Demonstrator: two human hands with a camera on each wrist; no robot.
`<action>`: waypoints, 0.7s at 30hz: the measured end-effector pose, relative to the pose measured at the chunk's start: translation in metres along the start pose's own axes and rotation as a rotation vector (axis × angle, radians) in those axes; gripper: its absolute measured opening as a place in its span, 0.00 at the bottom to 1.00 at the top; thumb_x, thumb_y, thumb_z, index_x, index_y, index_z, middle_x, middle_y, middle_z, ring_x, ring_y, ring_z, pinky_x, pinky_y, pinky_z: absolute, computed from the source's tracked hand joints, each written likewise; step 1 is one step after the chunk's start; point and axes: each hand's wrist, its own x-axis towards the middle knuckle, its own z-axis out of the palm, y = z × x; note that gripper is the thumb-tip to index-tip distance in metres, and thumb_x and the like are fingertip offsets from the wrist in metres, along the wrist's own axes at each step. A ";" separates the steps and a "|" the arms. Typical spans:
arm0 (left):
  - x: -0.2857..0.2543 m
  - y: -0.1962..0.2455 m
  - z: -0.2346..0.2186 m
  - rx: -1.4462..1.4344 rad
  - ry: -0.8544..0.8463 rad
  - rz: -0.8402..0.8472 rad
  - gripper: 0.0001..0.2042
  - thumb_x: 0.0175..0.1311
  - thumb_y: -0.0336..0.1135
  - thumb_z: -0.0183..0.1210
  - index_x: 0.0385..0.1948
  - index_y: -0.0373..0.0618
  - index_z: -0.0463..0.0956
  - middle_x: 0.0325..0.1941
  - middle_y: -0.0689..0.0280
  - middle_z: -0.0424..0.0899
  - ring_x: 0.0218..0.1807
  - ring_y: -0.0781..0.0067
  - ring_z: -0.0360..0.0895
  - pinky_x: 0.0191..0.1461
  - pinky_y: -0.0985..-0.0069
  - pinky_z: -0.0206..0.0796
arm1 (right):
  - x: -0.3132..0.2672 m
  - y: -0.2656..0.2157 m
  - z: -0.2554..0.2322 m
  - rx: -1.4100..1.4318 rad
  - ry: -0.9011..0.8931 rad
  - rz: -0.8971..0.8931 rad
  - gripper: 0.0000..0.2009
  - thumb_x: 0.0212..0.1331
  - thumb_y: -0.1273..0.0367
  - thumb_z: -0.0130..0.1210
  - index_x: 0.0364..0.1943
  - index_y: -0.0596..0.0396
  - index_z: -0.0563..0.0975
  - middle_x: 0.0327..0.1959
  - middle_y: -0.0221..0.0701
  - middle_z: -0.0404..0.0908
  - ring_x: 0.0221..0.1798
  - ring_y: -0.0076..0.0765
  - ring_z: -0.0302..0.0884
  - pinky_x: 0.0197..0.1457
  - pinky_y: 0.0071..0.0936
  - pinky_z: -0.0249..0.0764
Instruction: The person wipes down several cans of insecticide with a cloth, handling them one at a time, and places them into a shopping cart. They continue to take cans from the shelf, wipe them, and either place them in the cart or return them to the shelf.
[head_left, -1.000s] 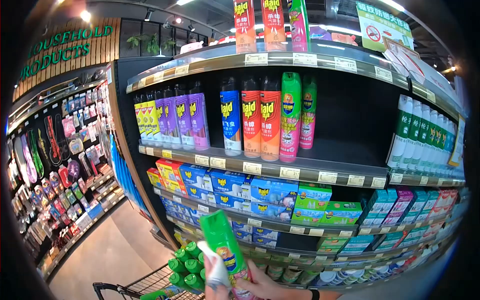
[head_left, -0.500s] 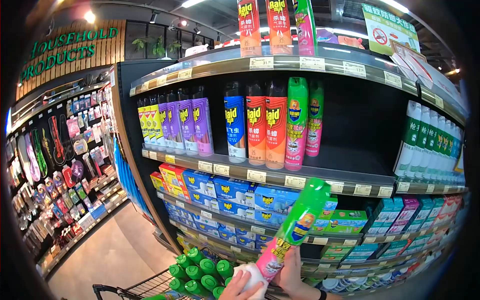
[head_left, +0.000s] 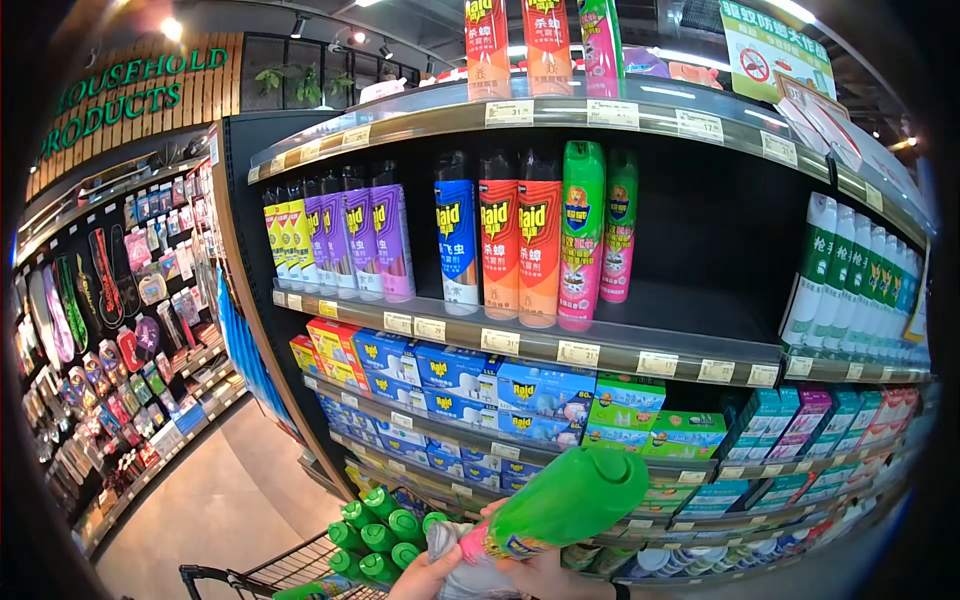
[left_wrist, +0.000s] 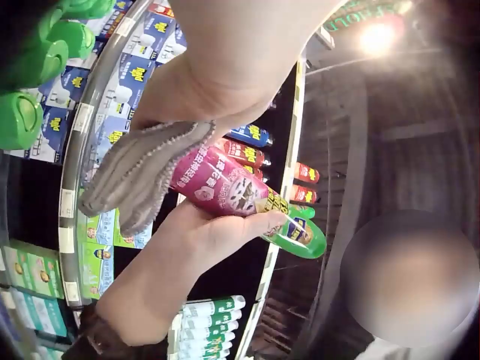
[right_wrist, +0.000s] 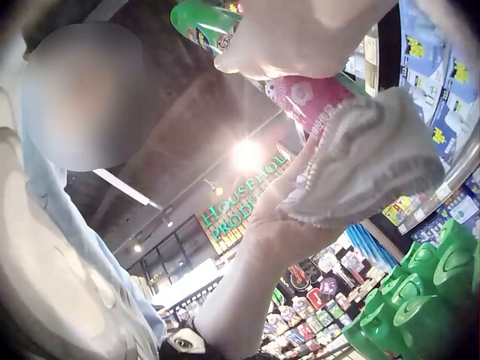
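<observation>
A green and pink aerosol can (head_left: pixel 575 495) tilts over in front of the shelves, its green cap toward the upper right. My right hand (head_left: pixel 540 575) grips the can round its body, thumb lying along it in the left wrist view. With my left hand (head_left: pixel 425 577) I hold a grey-white cloth (head_left: pixel 462 560) against the can's pink bottom end. The folded cloth (right_wrist: pixel 367 157) covers the base in the right wrist view, and the left hand's fingers (right_wrist: pixel 300 180) are partly hidden behind it.
Several green-capped cans (head_left: pixel 375 535) stand in a black wire cart (head_left: pixel 255 575) at lower left. Ahead, a shelf (head_left: pixel 680 310) carries Raid cans (head_left: pixel 500 240) and two matching green and pink cans (head_left: pixel 580 240). Boxes (head_left: pixel 545 395) fill the shelves below.
The can went from leaning left to tilting right, and its cap now points more toward the camera. The cloth moved from the can's side to its bottom end.
</observation>
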 end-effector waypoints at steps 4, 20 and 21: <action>0.004 0.008 -0.009 -0.058 -0.097 0.021 0.25 0.58 0.40 0.64 0.56 0.38 0.70 0.53 0.60 0.79 0.54 0.64 0.75 0.58 0.65 0.67 | 0.018 -0.017 0.005 -0.295 0.080 -0.263 0.30 0.56 0.59 0.63 0.57 0.59 0.63 0.54 0.40 0.70 0.55 0.41 0.72 0.57 0.37 0.70; -0.013 0.013 -0.018 -0.175 -0.085 -0.065 0.22 0.66 0.43 0.56 0.55 0.39 0.70 0.52 0.59 0.79 0.51 0.65 0.77 0.52 0.68 0.71 | 0.047 -0.039 -0.021 -0.305 -0.390 -0.104 0.36 0.46 0.67 0.68 0.62 0.58 0.64 0.65 0.42 0.61 0.67 0.38 0.61 0.67 0.39 0.61; -0.014 0.014 -0.019 -0.183 -0.081 -0.073 0.22 0.66 0.44 0.56 0.55 0.39 0.70 0.52 0.59 0.79 0.51 0.65 0.77 0.52 0.68 0.72 | 0.047 -0.040 -0.014 -0.304 -0.394 -0.105 0.36 0.46 0.67 0.68 0.62 0.58 0.64 0.65 0.42 0.61 0.67 0.38 0.61 0.67 0.39 0.61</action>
